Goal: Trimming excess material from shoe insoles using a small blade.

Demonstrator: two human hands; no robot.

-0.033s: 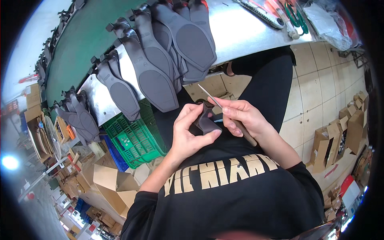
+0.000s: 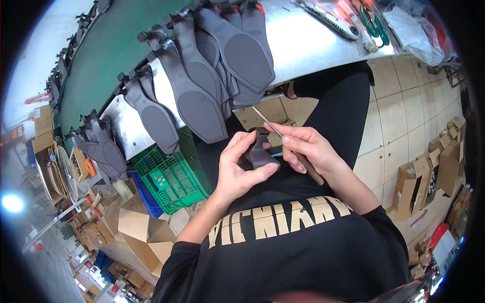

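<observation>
In front of my chest, my left hand grips a dark, curved, heel-shaped piece, thumb along its lower end and fingers around its upper side. My right hand is closed on a slim hand tool with a pointed metal shaft and a brownish handle. The shaft slants up and left past the top of the piece. Whether the tool touches it I cannot tell. Beyond my hands, several dark grey shoe soles with heels lie overlapping along the table edge, toes toward me.
The metal table carries a box cutter, green-handled scissors and a plastic bag. A green belt runs behind the soles. Below stand a green crate and an open carton. More cartons are at right.
</observation>
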